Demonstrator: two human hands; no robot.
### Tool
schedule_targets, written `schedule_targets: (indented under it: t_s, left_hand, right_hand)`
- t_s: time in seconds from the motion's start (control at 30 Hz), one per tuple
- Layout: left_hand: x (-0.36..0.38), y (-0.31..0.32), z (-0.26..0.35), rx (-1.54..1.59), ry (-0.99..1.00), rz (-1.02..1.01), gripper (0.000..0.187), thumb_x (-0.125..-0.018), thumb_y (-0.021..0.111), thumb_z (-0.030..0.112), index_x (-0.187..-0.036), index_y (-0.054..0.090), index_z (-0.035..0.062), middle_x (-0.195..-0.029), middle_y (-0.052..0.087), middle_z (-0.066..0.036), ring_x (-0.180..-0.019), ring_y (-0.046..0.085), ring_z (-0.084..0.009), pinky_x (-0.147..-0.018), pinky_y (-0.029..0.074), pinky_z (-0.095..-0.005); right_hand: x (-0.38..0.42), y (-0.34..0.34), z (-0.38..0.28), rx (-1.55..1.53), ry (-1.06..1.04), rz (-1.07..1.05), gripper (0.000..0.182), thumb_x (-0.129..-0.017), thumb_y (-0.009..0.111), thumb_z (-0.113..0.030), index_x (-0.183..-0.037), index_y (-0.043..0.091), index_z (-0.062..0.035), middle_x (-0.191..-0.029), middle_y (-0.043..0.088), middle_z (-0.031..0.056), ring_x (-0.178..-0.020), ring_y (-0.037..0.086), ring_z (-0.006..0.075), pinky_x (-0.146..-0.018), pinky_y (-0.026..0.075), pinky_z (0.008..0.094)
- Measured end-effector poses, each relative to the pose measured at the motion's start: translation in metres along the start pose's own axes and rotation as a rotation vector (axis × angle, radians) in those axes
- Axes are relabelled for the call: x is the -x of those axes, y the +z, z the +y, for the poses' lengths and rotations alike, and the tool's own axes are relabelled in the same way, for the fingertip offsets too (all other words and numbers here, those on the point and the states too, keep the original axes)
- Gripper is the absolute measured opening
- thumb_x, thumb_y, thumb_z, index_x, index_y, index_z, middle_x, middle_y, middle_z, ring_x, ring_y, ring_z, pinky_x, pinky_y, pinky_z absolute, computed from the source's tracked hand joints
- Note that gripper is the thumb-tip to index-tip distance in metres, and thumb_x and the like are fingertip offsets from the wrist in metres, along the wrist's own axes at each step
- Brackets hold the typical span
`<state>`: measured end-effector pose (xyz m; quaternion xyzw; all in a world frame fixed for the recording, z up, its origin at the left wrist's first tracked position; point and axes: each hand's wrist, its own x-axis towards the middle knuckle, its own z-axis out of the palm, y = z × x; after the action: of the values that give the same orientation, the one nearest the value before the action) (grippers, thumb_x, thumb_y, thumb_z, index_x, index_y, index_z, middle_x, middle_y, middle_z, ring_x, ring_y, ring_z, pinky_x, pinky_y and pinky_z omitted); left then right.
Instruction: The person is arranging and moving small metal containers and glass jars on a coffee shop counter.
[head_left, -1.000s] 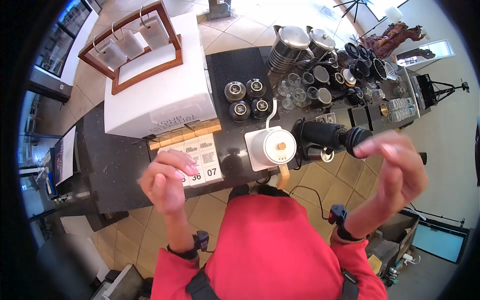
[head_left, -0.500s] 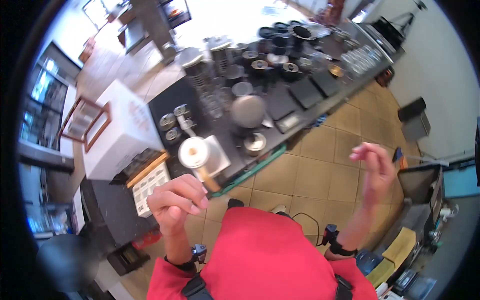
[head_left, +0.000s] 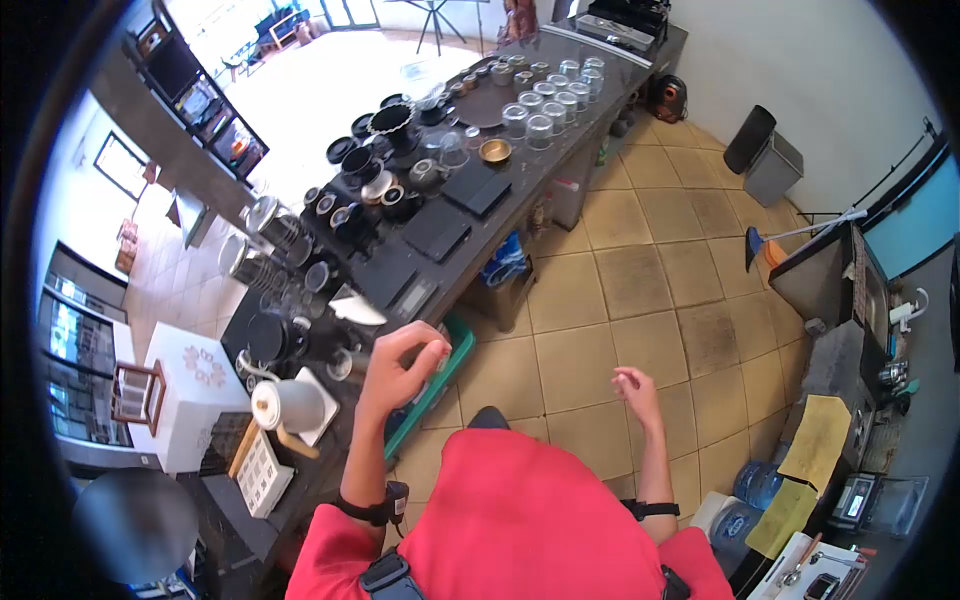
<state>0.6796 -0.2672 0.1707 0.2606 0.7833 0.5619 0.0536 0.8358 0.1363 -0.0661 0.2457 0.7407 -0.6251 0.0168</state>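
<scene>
My left hand (head_left: pixel 405 365) is raised near the front edge of the dark counter (head_left: pixel 480 240), its fingers curled. What it holds, if anything, I cannot make out. Below and left of it a white gooseneck kettle (head_left: pixel 285 405) with a wooden handle stands on a white base. My right hand (head_left: pixel 637 390) hangs over the tiled floor, away from any object, with its fingers loosely bent and apart and nothing in them. Black flat scales (head_left: pixel 437 229) and a white paper-like piece (head_left: pixel 357 308) lie on the counter beyond my left hand.
Upside-down glasses (head_left: pixel 540 130), a brass bowl (head_left: pixel 495 151) and black cups stand farther along the counter. A green crate (head_left: pixel 440 385) sits under its edge. At right are a grey bin (head_left: pixel 773 170), a broom (head_left: pixel 752 248), water bottles (head_left: pixel 758 485) and a sink counter.
The view has turned toward the right and along the counter, so the kettle sits farther left. My right hand is now lower and nearer my body; my left hand appears closer to the counter edge.
</scene>
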Motion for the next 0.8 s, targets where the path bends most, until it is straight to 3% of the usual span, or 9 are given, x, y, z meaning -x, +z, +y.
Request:
schedule_targets:
  t_s: [0.07,0.1,0.17,0.2,0.3,0.33,0.5,0.6,0.8]
  left_hand:
    - [-0.022,0.02,-0.028,-0.158,-0.051,-0.023,0.016,-0.094,0.064,0.014,-0.091,0.069,-0.0008,-0.08,0.065,-0.008,-0.067,0.056,-0.0115,-0.06,0.043,-0.0259]
    - [-0.033,0.027,-0.038,-0.212,-0.154,-0.062,0.016,-0.094,0.063,0.012,-0.088,0.067,-0.0026,-0.082,0.069,-0.01,-0.078,0.066,-0.0172,-0.074,0.051,-0.0302]
    - [-0.053,0.042,-0.063,-0.177,-0.286,-0.13,0.018,-0.095,0.063,0.014,-0.091,0.068,-0.0027,-0.082,0.069,-0.01,-0.079,0.067,-0.0179,-0.075,0.052,-0.0305]
    - [-0.067,0.051,-0.073,-0.195,-0.21,-0.115,0.02,-0.095,0.063,0.016,-0.095,0.068,-0.0028,-0.084,0.07,-0.011,-0.081,0.068,-0.0196,-0.077,0.052,-0.0316]
    - [-0.112,0.071,-0.1,-0.191,-0.222,-0.1,0.021,-0.094,0.064,0.018,-0.097,0.068,-0.0028,-0.091,0.07,-0.014,-0.086,0.069,-0.0236,-0.077,0.052,-0.0333]
    - [-0.131,0.076,-0.103,-0.199,-0.233,-0.095,0.021,-0.094,0.063,0.016,-0.098,0.068,-0.0031,-0.096,0.071,-0.014,-0.09,0.068,-0.0254,-0.083,0.052,-0.0338]
    - [-0.242,0.094,-0.141,-0.132,-0.173,0.03,0.02,-0.093,0.064,0.013,-0.104,0.067,-0.0026,-0.098,0.07,-0.015,-0.093,0.069,-0.0257,-0.086,0.052,-0.0344]
    - [-0.317,0.098,-0.143,-0.144,-0.153,0.082,0.018,-0.094,0.063,0.012,-0.104,0.067,-0.0027,-0.099,0.07,-0.015,-0.094,0.068,-0.026,-0.087,0.052,-0.0348]
    - [-0.448,0.112,-0.149,-0.202,-0.075,0.135,0.019,-0.094,0.062,0.011,-0.107,0.066,-0.0015,-0.1,0.069,-0.015,-0.095,0.067,-0.0257,-0.088,0.051,-0.0358]
  right_hand:
    - [-0.007,-0.007,0.007,-0.002,0.042,-0.009,0.024,-0.1,0.059,-0.015,-0.119,0.067,-0.0035,-0.095,0.071,0.0043,-0.077,0.064,0.0101,-0.07,0.054,0.0262]
    - [-0.012,-0.01,0.007,0.0,0.086,-0.029,0.024,-0.1,0.059,-0.016,-0.12,0.067,-0.0044,-0.097,0.072,0.0043,-0.078,0.064,0.0102,-0.069,0.054,0.0263]
    - [-0.027,-0.018,0.022,0.023,0.073,-0.058,0.025,-0.1,0.059,-0.016,-0.121,0.067,-0.0045,-0.098,0.071,0.0045,-0.079,0.064,0.0104,-0.07,0.054,0.0266]
    - [-0.039,-0.024,0.016,0.046,0.062,-0.097,0.026,-0.1,0.06,-0.017,-0.121,0.066,-0.0045,-0.099,0.071,0.0048,-0.08,0.064,0.0105,-0.07,0.054,0.0269]
    - [-0.073,-0.047,-0.001,0.112,0.118,-0.147,0.027,-0.099,0.061,-0.017,-0.123,0.066,-0.0048,-0.1,0.071,0.0051,-0.082,0.064,0.0108,-0.071,0.054,0.027]
    - [-0.086,-0.056,-0.002,0.122,0.128,-0.141,0.027,-0.099,0.061,-0.017,-0.123,0.066,-0.0048,-0.1,0.071,0.0051,-0.082,0.064,0.0108,-0.071,0.054,0.027]
    - [-0.176,-0.118,-0.047,0.137,0.173,-0.073,0.03,-0.099,0.061,-0.017,-0.126,0.065,-0.0046,-0.102,0.071,0.0059,-0.083,0.065,0.0112,-0.073,0.054,0.0271]
    - [-0.237,-0.149,-0.092,0.164,0.036,-0.026,0.03,-0.098,0.062,-0.017,-0.123,0.066,-0.0025,-0.1,0.071,0.0061,-0.085,0.065,0.0122,-0.077,0.054,0.0282]
    - [-0.355,-0.186,-0.174,0.086,0.0,0.05,0.03,-0.1,0.061,-0.017,-0.126,0.064,-0.0033,-0.104,0.071,0.0057,-0.086,0.065,0.0114,-0.076,0.054,0.0272]
